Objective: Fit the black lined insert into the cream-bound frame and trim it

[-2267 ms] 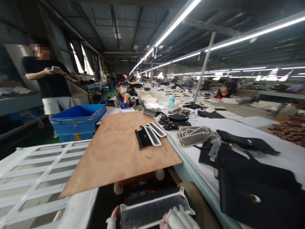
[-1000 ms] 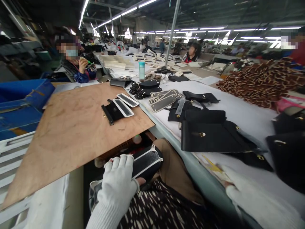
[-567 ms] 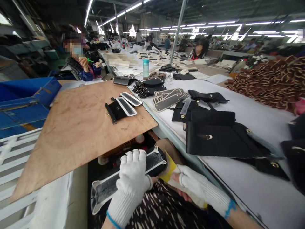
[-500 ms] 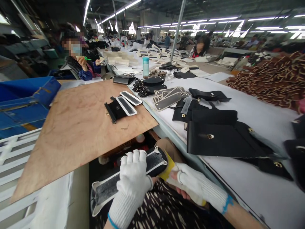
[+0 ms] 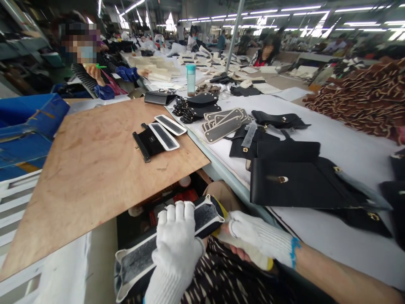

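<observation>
My left hand (image 5: 179, 242), in a white knit glove, lies across a long black bag piece (image 5: 207, 215) on my lap. Its fingers reach over the far edge and its thumb is at the near side, gripping the piece. A dark panel with raised white edges faces up. My right hand (image 5: 249, 236), gloved too with bare fingertips, is closed round a yellow tool with a cream wrap (image 5: 257, 255). The tool's yellow front end lies against the right end of the bag piece, partly hidden by it and my fingers.
On the plywood board (image 5: 95, 169) lies an opened black bag part (image 5: 152, 141). The white table (image 5: 329, 114) bears black bags (image 5: 294, 181), grey strips (image 5: 223, 126) and a turquoise bottle (image 5: 191, 80). A brown leather pile (image 5: 354, 99) stands right, a blue bin (image 5: 28, 131) left; a co-worker (image 5: 95, 76) sits beyond.
My right hand and the yellow tool have shifted slightly left, closer in to the bag piece's end. My left hand keeps its grip. The co-worker's one arm has reached out to the right.
</observation>
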`<state>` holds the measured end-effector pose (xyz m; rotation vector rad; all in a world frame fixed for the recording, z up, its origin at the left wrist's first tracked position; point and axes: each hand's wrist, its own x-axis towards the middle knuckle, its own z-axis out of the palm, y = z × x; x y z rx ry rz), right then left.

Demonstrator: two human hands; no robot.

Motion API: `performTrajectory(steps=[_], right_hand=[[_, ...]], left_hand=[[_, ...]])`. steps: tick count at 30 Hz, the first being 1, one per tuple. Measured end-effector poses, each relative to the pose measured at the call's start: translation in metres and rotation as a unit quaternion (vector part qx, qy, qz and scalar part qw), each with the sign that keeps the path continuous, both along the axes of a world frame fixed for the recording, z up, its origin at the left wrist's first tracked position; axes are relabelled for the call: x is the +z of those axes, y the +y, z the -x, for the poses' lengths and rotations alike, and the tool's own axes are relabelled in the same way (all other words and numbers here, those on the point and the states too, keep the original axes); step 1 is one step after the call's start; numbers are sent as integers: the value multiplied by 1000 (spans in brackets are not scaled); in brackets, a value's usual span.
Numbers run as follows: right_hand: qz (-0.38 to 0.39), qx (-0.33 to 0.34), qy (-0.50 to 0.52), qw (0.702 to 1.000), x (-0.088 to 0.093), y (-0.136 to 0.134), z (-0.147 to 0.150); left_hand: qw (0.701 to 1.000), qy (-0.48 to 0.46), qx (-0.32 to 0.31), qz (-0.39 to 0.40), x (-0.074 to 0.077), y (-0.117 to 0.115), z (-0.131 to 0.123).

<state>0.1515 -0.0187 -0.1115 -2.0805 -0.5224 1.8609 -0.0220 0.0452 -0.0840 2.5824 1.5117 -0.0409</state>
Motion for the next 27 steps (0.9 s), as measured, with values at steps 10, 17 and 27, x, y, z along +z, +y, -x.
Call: performTrajectory(steps=[10, 17, 27], right_hand=[[8, 24, 14, 1000, 6, 9, 3], [-34, 3, -11, 999, -7, -6, 0], [-175, 124, -96, 972, -18, -45, -47]], left_hand=[[999, 27, 37, -3, 7, -4, -17], [998, 31, 46, -23, 10, -9, -19], [998, 27, 48, -28, 6, -11, -19]])
